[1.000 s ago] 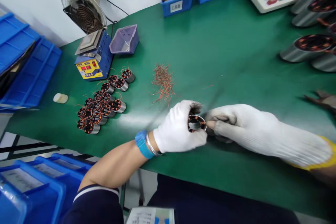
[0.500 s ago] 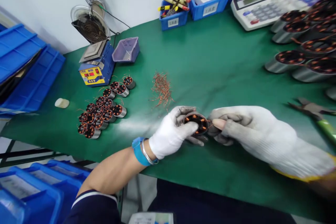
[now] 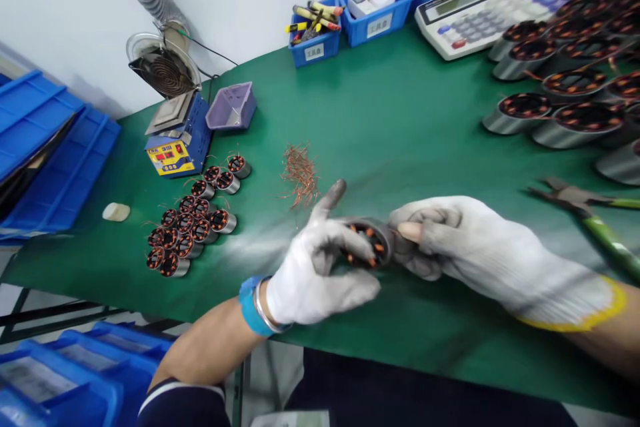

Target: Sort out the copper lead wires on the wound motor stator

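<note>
— Green matting covers the table [image 3: 400, 120], with a white wall behind it. Where does the work sit?

— Near the front edge, between the two white-gloved hands. The left hand [image 3: 315, 267] cups a small round steel stator wound with copper coils [image 3: 367, 245], its forefinger lifted clear and pointing away. The right hand [image 3: 450, 240] closes on the stator's far side, a bare fingertip pressed at the rim.

— What would make this step go well?

— Probably a steady hold by the steel shell, so the fine copper leads are not bent or crushed. The open coil face looks turned toward the person, which should help them see the windings.

— And the surroundings?

— A cluster of similar small wound stators [image 3: 193, 223] lies well to the left, beside a blue soldering station [image 3: 175, 143]. A heap of copper wire clippings [image 3: 300, 173] sits just beyond the hands. Green-handled pliers [image 3: 585, 210] lie to the right, near larger wound stators [image 3: 555, 113].
</note>
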`<action>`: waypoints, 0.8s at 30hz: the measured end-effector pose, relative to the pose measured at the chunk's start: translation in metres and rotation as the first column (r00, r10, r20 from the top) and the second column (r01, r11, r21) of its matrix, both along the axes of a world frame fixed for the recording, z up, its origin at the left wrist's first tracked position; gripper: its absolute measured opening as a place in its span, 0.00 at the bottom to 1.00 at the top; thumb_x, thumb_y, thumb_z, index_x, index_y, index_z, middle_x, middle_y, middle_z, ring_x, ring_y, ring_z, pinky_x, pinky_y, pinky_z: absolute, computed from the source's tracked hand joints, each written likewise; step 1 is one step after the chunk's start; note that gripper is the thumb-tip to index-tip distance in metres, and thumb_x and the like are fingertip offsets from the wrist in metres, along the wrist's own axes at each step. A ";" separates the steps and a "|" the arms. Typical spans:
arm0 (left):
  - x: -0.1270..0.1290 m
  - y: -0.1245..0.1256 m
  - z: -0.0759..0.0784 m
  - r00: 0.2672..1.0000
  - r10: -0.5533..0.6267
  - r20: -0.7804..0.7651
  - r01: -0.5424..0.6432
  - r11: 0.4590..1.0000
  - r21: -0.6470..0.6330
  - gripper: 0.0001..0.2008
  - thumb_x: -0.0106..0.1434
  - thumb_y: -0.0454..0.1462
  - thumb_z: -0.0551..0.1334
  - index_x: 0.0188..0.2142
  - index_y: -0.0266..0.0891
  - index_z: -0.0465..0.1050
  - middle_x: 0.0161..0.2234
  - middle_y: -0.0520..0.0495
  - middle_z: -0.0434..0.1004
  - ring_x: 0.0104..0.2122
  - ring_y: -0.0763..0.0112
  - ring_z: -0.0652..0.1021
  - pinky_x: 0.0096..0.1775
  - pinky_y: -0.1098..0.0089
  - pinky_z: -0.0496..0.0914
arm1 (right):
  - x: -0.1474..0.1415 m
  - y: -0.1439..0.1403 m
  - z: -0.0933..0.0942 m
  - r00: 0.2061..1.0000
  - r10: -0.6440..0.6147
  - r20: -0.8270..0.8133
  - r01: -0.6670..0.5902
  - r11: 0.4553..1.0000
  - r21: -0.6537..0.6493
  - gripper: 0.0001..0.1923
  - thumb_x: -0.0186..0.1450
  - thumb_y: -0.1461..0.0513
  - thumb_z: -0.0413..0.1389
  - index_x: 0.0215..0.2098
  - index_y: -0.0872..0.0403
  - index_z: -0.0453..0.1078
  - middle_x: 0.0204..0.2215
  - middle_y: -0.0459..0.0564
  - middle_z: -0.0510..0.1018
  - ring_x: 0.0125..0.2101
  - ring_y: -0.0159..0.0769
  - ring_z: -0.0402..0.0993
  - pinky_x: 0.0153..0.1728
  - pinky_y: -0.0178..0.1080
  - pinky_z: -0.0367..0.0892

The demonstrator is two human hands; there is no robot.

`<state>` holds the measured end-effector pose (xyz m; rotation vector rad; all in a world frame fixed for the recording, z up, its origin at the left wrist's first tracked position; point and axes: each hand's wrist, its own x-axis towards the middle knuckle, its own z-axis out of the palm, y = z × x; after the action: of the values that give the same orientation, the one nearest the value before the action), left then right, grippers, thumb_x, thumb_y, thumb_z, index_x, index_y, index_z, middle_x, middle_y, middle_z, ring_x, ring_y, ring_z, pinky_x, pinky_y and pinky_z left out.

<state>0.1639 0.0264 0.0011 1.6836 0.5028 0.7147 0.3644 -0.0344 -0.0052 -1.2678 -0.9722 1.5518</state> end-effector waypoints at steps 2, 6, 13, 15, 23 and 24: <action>-0.004 0.001 0.007 0.993 -0.114 -0.012 0.111 0.936 0.334 0.12 0.52 0.39 0.73 0.25 0.41 0.70 0.45 0.42 0.77 0.51 0.54 0.77 0.54 0.54 0.71 | 0.000 -0.002 0.001 0.999 0.030 -0.031 -0.030 0.999 0.013 0.27 0.51 0.41 0.64 0.23 0.55 0.67 0.14 0.44 0.65 0.14 0.28 0.58 0.14 0.33 0.57; -0.007 0.002 0.011 0.988 -0.141 0.067 0.102 0.908 0.406 0.18 0.53 0.41 0.72 0.20 0.41 0.64 0.43 0.45 0.79 0.46 0.60 0.80 0.49 0.60 0.74 | 0.002 -0.007 0.006 0.992 0.100 0.073 -0.108 0.988 0.115 0.26 0.56 0.41 0.61 0.22 0.55 0.68 0.17 0.46 0.67 0.16 0.28 0.61 0.16 0.33 0.58; -0.002 0.007 0.002 0.912 -0.385 -0.140 0.142 0.617 -0.774 0.35 0.60 0.65 0.54 0.43 0.36 0.72 0.32 0.42 0.78 0.21 0.68 0.79 0.22 0.69 0.73 | 0.007 -0.005 0.013 0.912 0.003 0.409 -0.101 0.970 0.220 0.29 0.58 0.39 0.57 0.20 0.56 0.68 0.18 0.48 0.67 0.19 0.29 0.60 0.19 0.34 0.56; -0.001 0.009 0.005 0.891 -0.444 -0.090 0.185 0.538 -0.823 0.31 0.59 0.59 0.62 0.47 0.35 0.71 0.31 0.43 0.79 0.18 0.70 0.77 0.18 0.73 0.71 | 0.007 -0.005 0.011 0.912 -0.012 0.409 -0.076 0.977 0.198 0.29 0.57 0.38 0.57 0.22 0.56 0.69 0.18 0.49 0.68 0.19 0.30 0.60 0.20 0.34 0.57; 0.000 0.015 0.010 0.962 -0.272 -0.016 0.164 0.623 -0.765 0.45 0.46 0.40 0.77 0.61 0.46 0.61 0.46 0.44 0.76 0.30 0.66 0.82 0.26 0.69 0.78 | 0.005 -0.008 0.002 0.918 0.055 0.394 -0.130 0.978 0.166 0.29 0.62 0.39 0.52 0.22 0.55 0.67 0.19 0.48 0.67 0.19 0.30 0.61 0.20 0.35 0.57; 0.001 0.015 0.010 0.962 -0.258 -0.086 0.108 0.653 -0.750 0.40 0.49 0.43 0.75 0.59 0.43 0.64 0.46 0.42 0.77 0.28 0.68 0.81 0.25 0.70 0.77 | 0.005 -0.008 0.001 0.900 0.062 0.431 -0.147 0.975 0.165 0.29 0.63 0.39 0.51 0.22 0.55 0.66 0.18 0.47 0.66 0.19 0.29 0.59 0.20 0.35 0.56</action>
<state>0.1646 0.0415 0.0109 0.9905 0.6357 0.1351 0.3697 -0.0429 -0.0043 -1.4616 -1.4541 1.2414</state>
